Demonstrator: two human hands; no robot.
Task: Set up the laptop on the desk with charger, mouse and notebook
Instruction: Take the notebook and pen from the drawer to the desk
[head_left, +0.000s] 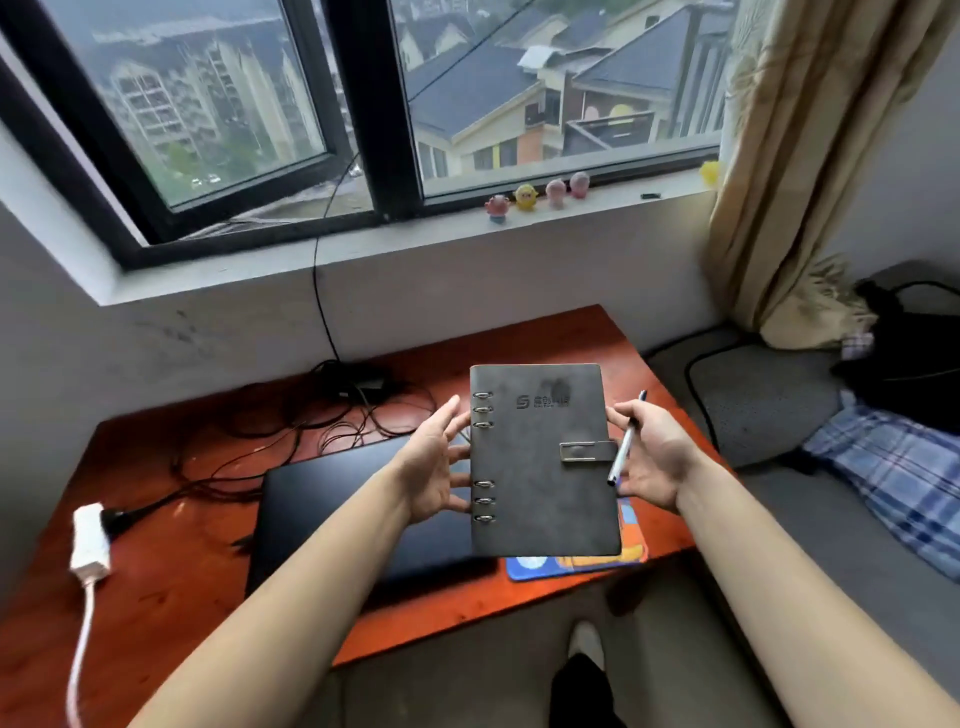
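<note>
A dark grey ring-bound notebook (543, 467) with a strap clasp hangs in the air above the desk, held between both hands. My left hand (434, 465) touches its ringed spine edge with loosely spread fingers. My right hand (657, 457) supports the opposite edge and holds a silver pen (626, 441) against the palm. Below lies a closed black laptop (332, 514) on the reddish wooden desk (171, 587). A black charger brick (363, 384) with tangled black cables sits at the desk's back. A colourful mouse pad (576, 564) peeks out under the notebook. No mouse is visible.
A white power strip (91, 538) with a plugged black plug lies at the desk's left. A window sill with small toy figures (537, 197) runs behind. A grey bed with a plaid cloth (893, 473) and a black bag (904, 364) stands right.
</note>
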